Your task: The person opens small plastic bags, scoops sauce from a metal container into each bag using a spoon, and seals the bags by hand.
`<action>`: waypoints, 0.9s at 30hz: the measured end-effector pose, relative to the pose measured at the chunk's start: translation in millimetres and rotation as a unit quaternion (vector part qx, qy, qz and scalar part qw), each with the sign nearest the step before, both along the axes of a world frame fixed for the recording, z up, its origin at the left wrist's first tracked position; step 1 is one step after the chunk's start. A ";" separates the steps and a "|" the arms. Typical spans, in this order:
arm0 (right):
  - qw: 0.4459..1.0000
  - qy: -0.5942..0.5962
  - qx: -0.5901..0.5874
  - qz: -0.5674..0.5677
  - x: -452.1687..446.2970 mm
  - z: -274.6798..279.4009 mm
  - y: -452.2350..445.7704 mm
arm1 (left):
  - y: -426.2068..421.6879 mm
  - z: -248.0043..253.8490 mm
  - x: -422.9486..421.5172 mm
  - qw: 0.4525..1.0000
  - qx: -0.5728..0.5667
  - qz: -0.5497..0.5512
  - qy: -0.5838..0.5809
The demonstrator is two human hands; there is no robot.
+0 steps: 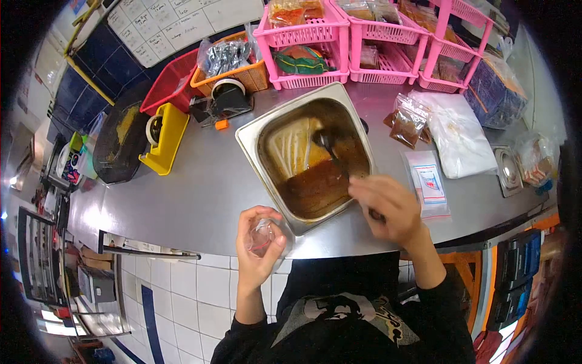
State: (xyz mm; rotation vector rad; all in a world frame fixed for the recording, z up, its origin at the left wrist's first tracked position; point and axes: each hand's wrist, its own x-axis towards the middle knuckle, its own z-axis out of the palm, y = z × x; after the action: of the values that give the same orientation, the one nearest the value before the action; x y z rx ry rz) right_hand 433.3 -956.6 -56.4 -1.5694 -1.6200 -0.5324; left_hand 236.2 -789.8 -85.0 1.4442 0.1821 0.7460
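My left hand is wrapped round a small clear plastic bag with a red line, just off the near left corner of a steel pan. The pan sits tilted in view on the metal table and holds dark brown sauce. A dark ladle rests in the sauce, its handle running toward my right hand. That hand is over the pan's right edge, fingers curled and slightly blurred, closed round the dark handle end.
Filled sauce bags, white plastic bags and a pack of zip bags lie right. Pink racks stand behind. A yellow tape dispenser, black tape dispenser and dark tray are left.
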 end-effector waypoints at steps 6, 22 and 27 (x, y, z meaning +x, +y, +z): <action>0.999 0.032 0.005 0.044 -13.8 0.7 -14.8 | -1.2 1.1 0.1 1.000 0.001 0.010 0.018; 0.813 0.557 0.161 0.052 -43.4 -24.2 -0.5 | -4.4 1.1 -8.5 0.998 0.017 0.058 0.009; 0.762 0.626 0.164 0.029 -46.4 -30.5 -5.7 | 5.7 -11.0 -11.8 0.994 -0.036 0.035 -0.096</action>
State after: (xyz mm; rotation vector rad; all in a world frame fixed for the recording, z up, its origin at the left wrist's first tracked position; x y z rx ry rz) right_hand 386.9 -962.3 -87.0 -1.1105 -0.4703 0.2877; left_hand 224.4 -784.2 -96.0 1.2952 0.1107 0.9205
